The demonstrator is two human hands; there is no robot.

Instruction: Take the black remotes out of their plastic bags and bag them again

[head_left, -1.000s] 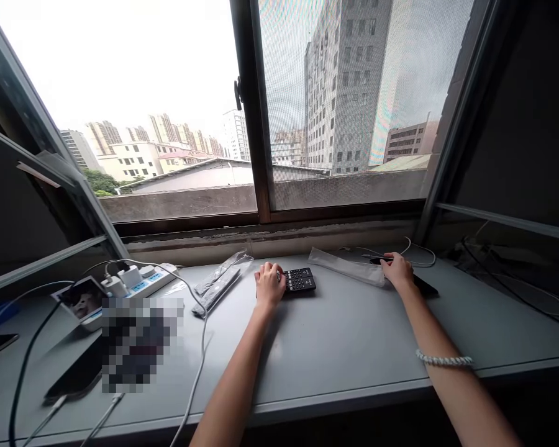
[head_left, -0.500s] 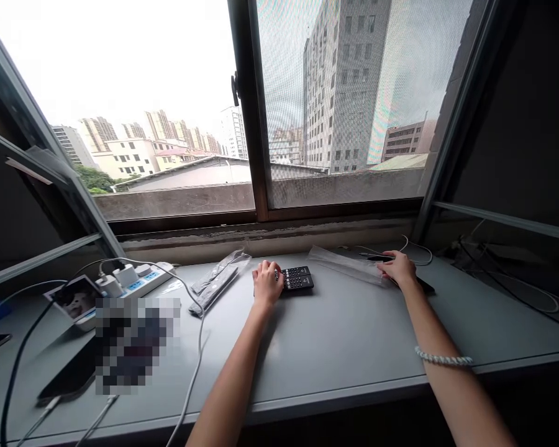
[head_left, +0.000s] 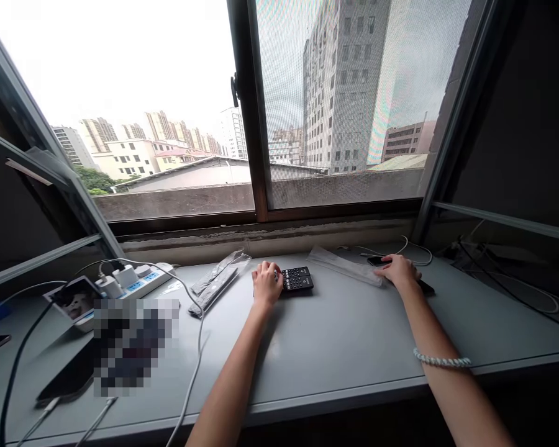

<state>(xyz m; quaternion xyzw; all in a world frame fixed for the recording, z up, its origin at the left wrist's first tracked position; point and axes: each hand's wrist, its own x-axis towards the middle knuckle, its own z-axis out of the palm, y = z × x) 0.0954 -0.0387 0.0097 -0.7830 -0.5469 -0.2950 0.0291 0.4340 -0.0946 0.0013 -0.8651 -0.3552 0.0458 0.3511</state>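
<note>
Two black remote controls (head_left: 300,282) lie side by side on the desk, light markings among their buttons. My left hand (head_left: 266,284) is closed over their left end, fingers curled and covering that part. Farther right, my right hand (head_left: 399,270) rests low over a flat black object (head_left: 426,287), partly hidden beneath it. Its thumb side reaches the right end of a clear plastic sleeve (head_left: 347,267), with the fingers loosely apart. To the left of the remotes lies another dark remote-like item in a clear plastic bag (head_left: 217,287).
A white power strip (head_left: 149,279) with plugs stands at the left, beside a picture card (head_left: 77,299). Dark phones (head_left: 69,372) with charging cables lie near the front left. A white cable (head_left: 200,347) crosses the desk (head_left: 335,347). The window frame (head_left: 261,214) rises behind.
My right hand has shifted slightly right, off the end of the plastic sleeve, which now lies flat. My left hand stays on the remote controls.
</note>
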